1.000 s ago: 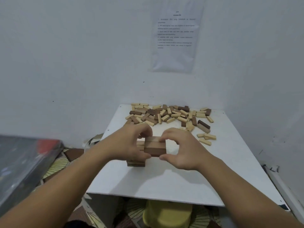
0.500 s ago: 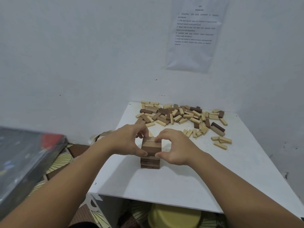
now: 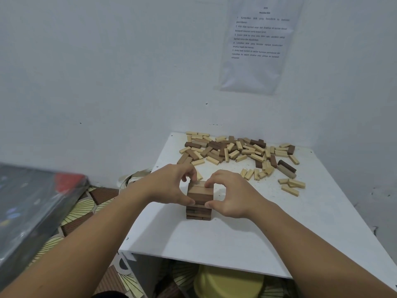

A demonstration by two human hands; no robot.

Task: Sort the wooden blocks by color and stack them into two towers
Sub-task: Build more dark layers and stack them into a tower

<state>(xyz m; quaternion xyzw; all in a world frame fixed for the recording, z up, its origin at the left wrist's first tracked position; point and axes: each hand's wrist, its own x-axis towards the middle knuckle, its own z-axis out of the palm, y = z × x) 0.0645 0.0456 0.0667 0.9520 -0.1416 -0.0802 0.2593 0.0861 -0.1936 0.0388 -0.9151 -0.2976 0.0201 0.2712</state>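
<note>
A short tower of brown wooden blocks [image 3: 199, 209] stands on the white table [image 3: 214, 239], near its middle left. My left hand [image 3: 169, 183] grips the tower's top layer [image 3: 199, 192] from the left, thumb at the front and fingers curled over the back. My right hand [image 3: 232, 193] grips the same layer from the right, thumb low at the front, fingertips on top. A loose pile of light and brown blocks [image 3: 234, 150] lies along the table's far edge by the wall.
A few light blocks [image 3: 291, 186] lie apart at the right of the table. A printed sheet [image 3: 255, 41] hangs on the wall behind. A dark object [image 3: 28, 203] sits at the left, and a yellow tub [image 3: 227, 280] is under the table's front edge.
Both hands carried the brown layer of blocks down and set it squarely on the tower. They still hold it. The camera view shifted slightly to the left.
</note>
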